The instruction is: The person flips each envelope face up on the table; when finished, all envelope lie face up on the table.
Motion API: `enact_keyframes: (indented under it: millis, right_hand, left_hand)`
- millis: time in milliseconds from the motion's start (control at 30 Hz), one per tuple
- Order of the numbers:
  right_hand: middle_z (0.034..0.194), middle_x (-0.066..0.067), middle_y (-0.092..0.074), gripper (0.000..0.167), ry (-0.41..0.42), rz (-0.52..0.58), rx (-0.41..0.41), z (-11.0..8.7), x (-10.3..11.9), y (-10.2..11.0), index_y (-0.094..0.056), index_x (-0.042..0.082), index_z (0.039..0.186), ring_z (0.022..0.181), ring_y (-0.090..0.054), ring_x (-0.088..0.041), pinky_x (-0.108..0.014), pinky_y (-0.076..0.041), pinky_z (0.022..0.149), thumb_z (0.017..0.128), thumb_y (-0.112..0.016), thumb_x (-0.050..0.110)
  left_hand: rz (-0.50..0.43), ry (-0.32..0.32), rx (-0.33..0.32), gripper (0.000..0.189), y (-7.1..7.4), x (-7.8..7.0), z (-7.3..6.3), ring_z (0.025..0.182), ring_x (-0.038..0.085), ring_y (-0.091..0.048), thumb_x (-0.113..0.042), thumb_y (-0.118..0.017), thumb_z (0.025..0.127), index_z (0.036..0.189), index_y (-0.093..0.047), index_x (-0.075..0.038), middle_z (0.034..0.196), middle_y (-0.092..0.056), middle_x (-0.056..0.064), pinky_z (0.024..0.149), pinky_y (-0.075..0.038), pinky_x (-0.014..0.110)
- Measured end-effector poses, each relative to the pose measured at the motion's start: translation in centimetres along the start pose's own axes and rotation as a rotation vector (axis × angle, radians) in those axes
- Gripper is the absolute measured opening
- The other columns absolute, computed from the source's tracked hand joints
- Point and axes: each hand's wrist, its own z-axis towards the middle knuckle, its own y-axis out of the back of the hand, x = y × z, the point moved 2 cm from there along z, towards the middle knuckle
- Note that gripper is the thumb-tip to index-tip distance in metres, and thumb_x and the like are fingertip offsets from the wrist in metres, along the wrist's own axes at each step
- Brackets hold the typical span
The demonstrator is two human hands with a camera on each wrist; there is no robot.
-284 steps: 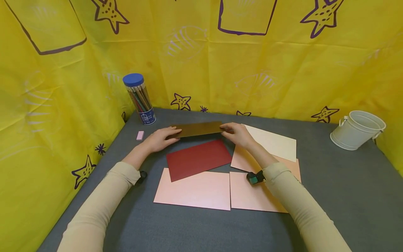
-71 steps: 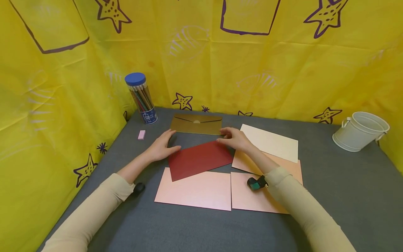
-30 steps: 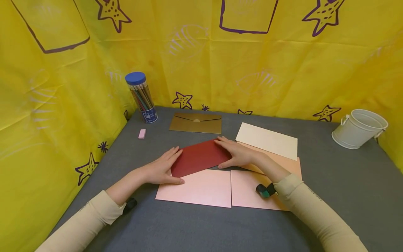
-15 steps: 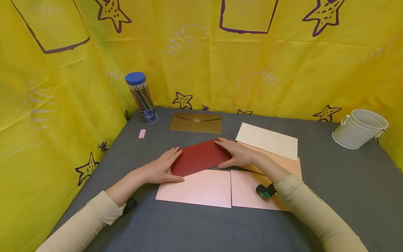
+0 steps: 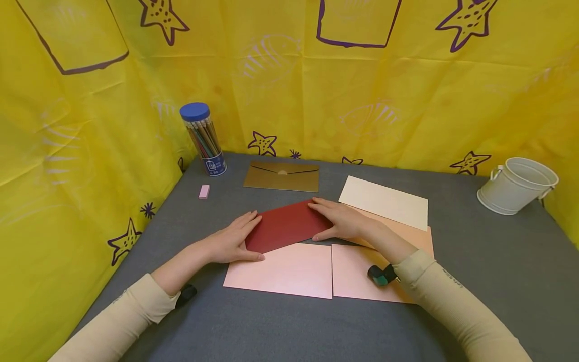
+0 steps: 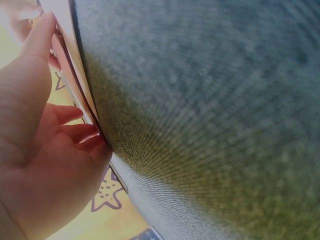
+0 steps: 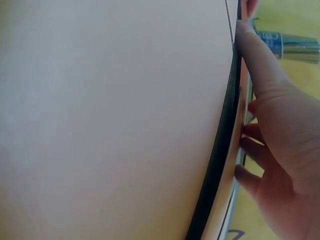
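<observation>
A plain dark red envelope (image 5: 287, 225) lies tilted on the dark grey table, its near left corner overlapping a pale pink envelope (image 5: 285, 271). On its left end rests my left hand (image 5: 228, 241), fingers extended and thumb on the pink envelope. My right hand (image 5: 341, 220) lies over the right end, fingers spread along the top edge and thumb by the lower edge. Both wrist views show the left hand (image 6: 55, 150) and right hand (image 7: 285, 135) low against the paper edges. Behind the red one, a gold envelope (image 5: 280, 177) lies with its flap side up.
Right of the hands lie a cream envelope (image 5: 384, 201), a peach envelope (image 5: 418, 239) under it and a second pink envelope (image 5: 357, 276). A pencil tub (image 5: 205, 143), a pink eraser (image 5: 204, 192) and a white bucket (image 5: 515, 186) stand farther out. Yellow cloth (image 5: 280, 100) encloses the table.
Earlier both hands held the gold envelope raised; it then lay flap side up at the back. The hands came nearer onto the red envelope, and over the last second they stay still.
</observation>
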Motion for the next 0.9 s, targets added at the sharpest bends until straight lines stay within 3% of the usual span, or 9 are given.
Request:
enact_keyframes:
  millis: [467,900]
  right_hand:
    - [0.158,-0.015,-0.025,0.090,0.005,-0.162,-0.001,-0.30,0.25,-0.05,-0.032,0.012,0.154,0.142,-0.029,-0.033,-0.050,-0.034,0.109,0.085,-0.064,0.061]
    - [0.158,-0.009,-0.027,0.086,0.010,-0.134,0.000,-0.49,0.09,-0.01,-0.036,0.014,0.152,0.146,-0.022,-0.028,-0.051,-0.029,0.111,0.086,-0.060,0.064]
  left_hand:
    - [0.023,0.001,0.003,0.105,0.14,-0.23,-0.17,0.148,0.034,-0.010,-0.062,-0.068,0.080,0.156,-0.020,-0.007,0.162,-0.010,0.013,0.108,-0.028,0.061]
    - [0.079,0.015,-0.016,0.099,0.24,0.02,-0.15,0.147,0.033,-0.014,-0.066,-0.066,0.080,0.155,-0.028,-0.014,0.162,-0.014,0.011,0.104,-0.033,0.062]
